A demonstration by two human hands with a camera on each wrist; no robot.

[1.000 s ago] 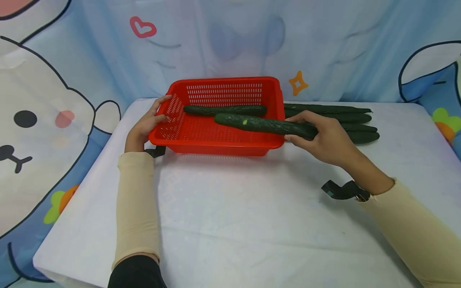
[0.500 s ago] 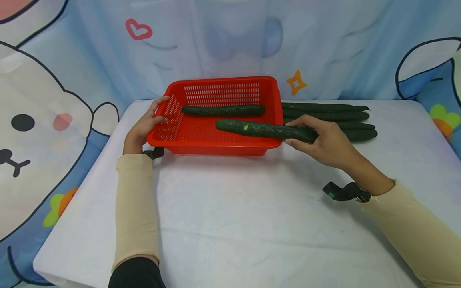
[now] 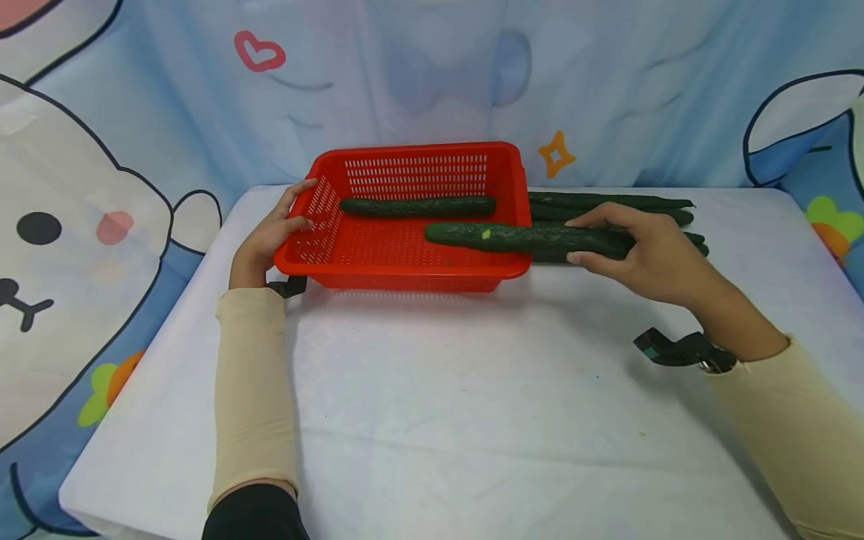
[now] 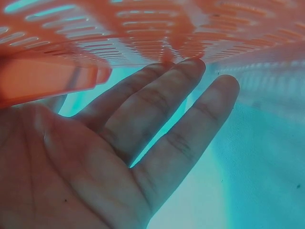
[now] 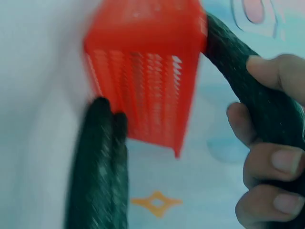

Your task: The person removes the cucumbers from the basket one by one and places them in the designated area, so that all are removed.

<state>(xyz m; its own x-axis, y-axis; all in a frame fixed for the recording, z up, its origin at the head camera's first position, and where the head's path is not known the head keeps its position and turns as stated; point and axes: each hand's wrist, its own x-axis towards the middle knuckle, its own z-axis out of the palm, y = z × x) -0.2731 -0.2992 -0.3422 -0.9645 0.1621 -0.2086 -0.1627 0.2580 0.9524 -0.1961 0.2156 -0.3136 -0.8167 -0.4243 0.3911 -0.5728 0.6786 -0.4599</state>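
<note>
A red slotted plastic basket (image 3: 405, 259) stands toward the back of the table. My left hand (image 3: 266, 236) holds its left rim, thumb and a finger over the edge; in the left wrist view three fingers (image 4: 178, 143) extend along the basket's outer side. One cucumber (image 3: 418, 207) lies inside near the back wall. My right hand (image 3: 648, 251) grips another cucumber (image 3: 526, 238) by its right end. That cucumber reaches over the basket's right rim, its far end above the inside. In the right wrist view, fingers curl round the held cucumber (image 5: 267, 105).
Several more cucumbers (image 3: 607, 200) lie side by side on the table right of the basket, partly behind my right hand. Two show close up in the right wrist view (image 5: 95, 171). A white cloth covers the table (image 3: 459, 405); a printed blue curtain (image 3: 432, 82) hangs behind.
My right hand has moved right with the held cucumber, drawing it farther out over the basket's right rim. My left hand, the basket and the cucumber inside have stayed in place.
</note>
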